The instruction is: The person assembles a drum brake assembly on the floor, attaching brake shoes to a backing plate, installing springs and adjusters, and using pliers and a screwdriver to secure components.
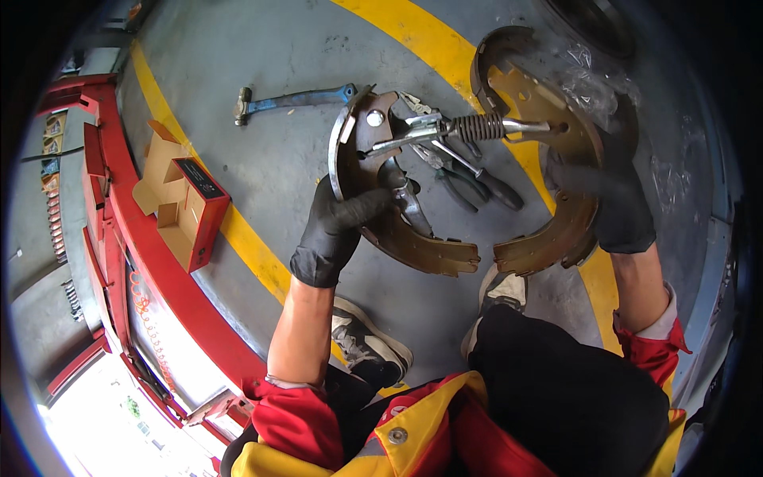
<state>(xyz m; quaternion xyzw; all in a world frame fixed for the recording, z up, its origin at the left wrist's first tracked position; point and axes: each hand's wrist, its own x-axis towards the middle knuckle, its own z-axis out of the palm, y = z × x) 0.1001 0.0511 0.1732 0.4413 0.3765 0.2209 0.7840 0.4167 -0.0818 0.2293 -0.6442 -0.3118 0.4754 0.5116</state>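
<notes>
Two curved brown brake shoes are held up above the floor, joined near their far ends by an adjuster rod with a coil spring (477, 127). My left hand (338, 226), in a black glove, is closed round the left brake shoe (413, 248), its thumb across the inner web beside a metal lever (412, 203). My right hand (612, 199), gloved too and partly blurred, grips the outer side of the right brake shoe (584, 147); its fingertips show at the inner edge. The near ends of the shoes stand apart with a gap between them.
Pliers (461, 187), a screwdriver (497, 187) and a blue-handled hammer (298, 98) lie on the grey floor. Another curved shoe (489, 67) and clear plastic wrapping (592, 87) lie beyond. An opened carton (187, 199) sits at left by a red frame (151, 254).
</notes>
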